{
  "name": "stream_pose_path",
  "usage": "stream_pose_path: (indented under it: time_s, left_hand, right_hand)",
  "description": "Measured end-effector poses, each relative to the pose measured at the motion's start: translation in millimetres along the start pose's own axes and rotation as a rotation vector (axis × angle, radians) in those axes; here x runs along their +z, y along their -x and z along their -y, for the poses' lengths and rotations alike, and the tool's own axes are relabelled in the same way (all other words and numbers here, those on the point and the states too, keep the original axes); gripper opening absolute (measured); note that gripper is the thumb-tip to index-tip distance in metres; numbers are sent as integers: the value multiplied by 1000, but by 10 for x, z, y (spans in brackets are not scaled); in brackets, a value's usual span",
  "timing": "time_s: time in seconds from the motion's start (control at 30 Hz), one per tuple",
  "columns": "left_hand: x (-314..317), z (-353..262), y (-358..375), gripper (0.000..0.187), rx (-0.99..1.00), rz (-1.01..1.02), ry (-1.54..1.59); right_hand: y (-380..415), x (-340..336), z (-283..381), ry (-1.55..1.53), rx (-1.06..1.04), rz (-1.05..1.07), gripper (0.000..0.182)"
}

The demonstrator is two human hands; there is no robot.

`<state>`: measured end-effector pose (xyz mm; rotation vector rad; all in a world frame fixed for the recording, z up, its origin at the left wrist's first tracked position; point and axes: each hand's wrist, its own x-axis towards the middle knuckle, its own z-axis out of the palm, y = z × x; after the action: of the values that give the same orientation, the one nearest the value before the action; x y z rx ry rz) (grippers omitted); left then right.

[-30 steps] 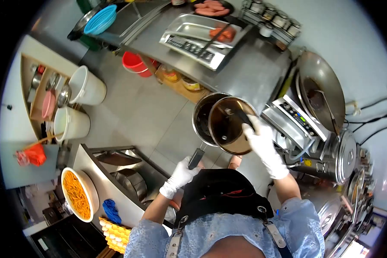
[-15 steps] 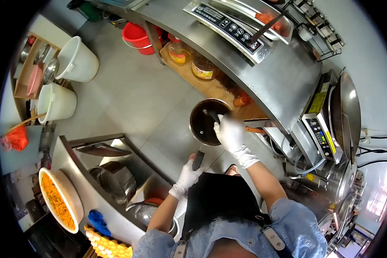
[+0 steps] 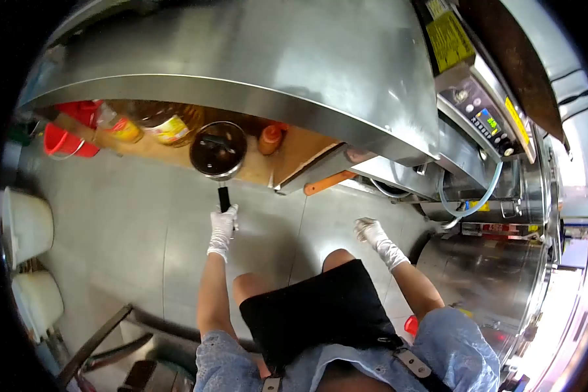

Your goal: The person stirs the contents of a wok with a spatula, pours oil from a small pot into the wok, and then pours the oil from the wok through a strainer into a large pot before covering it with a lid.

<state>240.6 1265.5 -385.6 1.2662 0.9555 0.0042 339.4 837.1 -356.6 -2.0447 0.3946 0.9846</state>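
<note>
My left hand, in a white glove, is wrapped round the black handle of a saucepan. A dark glass lid with a black grip on top covers the saucepan. The pan is at the low shelf under the steel counter, between a large oil jug and a bottle with an orange-red top. Off to the right, my gloved right hand hangs over the floor, fingers curled in, with nothing showing in it.
The steel counter overhangs the shelf. An orange wooden handle sticks out right of the shelf. Red buckets stand at the far left, white bins below them. A cooker with a lit panel and a hose are on the right.
My body has lowered and turned toward the counter. The saucepan has moved to the shelf in my left hand. My right hand has let go of the lid's grip and drawn away right.
</note>
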Motion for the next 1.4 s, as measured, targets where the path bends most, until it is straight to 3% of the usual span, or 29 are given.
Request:
stream_pose_path:
  time_s: [0.07, 0.1, 0.27, 0.3, 0.33, 0.37, 0.43, 0.47, 0.53, 0.57, 0.6, 0.63, 0.67, 0.7, 0.73, 0.8, 0.87, 0.93, 0.97, 1.0, 1.07, 1.13, 1.17, 1.2, 1.3, 1.4]
  left_hand:
    - [132, 229, -455, 21, 77, 33, 10]
    - [204, 303, -634, 21, 77, 45, 21]
    - [451, 498, -1222, 24, 166, 5, 17]
    - [439, 519, -1299, 29, 224, -51, -114]
    - [421, 524, -1369, 34, 282, -110, -244]
    - [388, 679, -1494, 49, 620, -373, -452]
    - [530, 449, -1008, 50, 615, -790, -553]
    - [543, 466, -836, 44, 706, -854, -501]
    - [624, 650, -560, 30, 837, -712, -475]
    - [787, 548, -444, 27, 929, -509, -554]
    - [1039, 659, -144, 23, 959, -294, -618]
    - [1189, 654, 101, 24, 674, -15, -901]
    - [1481, 562, 156, 24, 405, 229, -1110]
    - [1694, 691, 134, 27, 439, 370, -1146]
    - [1881, 913, 92, 30, 458, 522, -1188]
    - [2297, 1090, 86, 38, 439, 697, -1197]
    - [2765, 1366, -14, 37, 426, 647, -1036]
    - [3252, 1865, -235, 30, 382, 582, -545]
    - [3420, 1978, -234, 30, 378, 600, -552]
    - [3614, 2003, -246, 32, 265, 553, -375]
    - [3893, 2026, -227, 36, 143, 516, -210]
    - [4047, 2014, -180, 47, 17, 482, 158]
    - [4096, 1987, -157, 52, -55, 423, 221]
    - [4094, 1978, -122, 52, -63, 426, 212]
    - [4030, 2004, -60, 40, -51, 395, 186]
    - [3839, 2068, 47, 36, 64, 359, 171]
  right_hand:
    - [-1554, -694, -1357, -573, 325, 335, 38]
    - [-1686, -779, -1451, -594, 314, 317, 38]
    - [-2046, -1045, -1374, -1366, 101, -290, 59]
    - [-2299, -1123, -1481, -1740, 83, -192, 60]
    - [-1901, -921, -915, -1326, -42, -369, 59]
    - [-2059, -976, -933, -1333, -43, -370, 59]
    - [-2606, -1036, -1197, -1633, -118, -503, 40]
    - [-2728, -1063, -1375, -1641, -107, -503, 40]
    - [-3063, -1213, -1345, -2071, -14, -507, 27]
    - [-3090, -1194, -1403, -2048, -132, -440, 26]
    - [-3037, -1354, -1500, -2019, -120, -461, 26]
    - [-3210, -1183, -1977, -1784, -100, -575, 24]
    - [-3445, -1218, -1989, -1543, -146, -631, 21]
    - [-2957, -1164, -1499, -1776, -189, -501, 17]
    - [-2730, -1109, -1328, -1636, -142, -622, 15]
    - [-2661, -1043, -1334, -1655, -189, -563, 14]
    - [-2754, -966, -1490, -1628, -248, -529, 23]
    - [-2598, -863, -1404, -1599, -308, -590, 24]
    - [-2493, -833, -1409, -1633, -313, -533, 25]
    - [-2863, -801, -1763, -1628, -373, -488, 29]
    - [-2245, -627, -1463, -1684, -402, -493, 34]
    - [-2240, -496, -1628, -1685, -320, -456, 37]
    - [-2124, -420, -1619, -1674, -292, -453, 38]
    - [-1999, -307, -1607, -1566, -276, -520, 14]
    - [-1679, -96, -1674, -1696, -211, -395, 16]
    - [-1395, 100, -1745, -1576, -182, -283, 18]
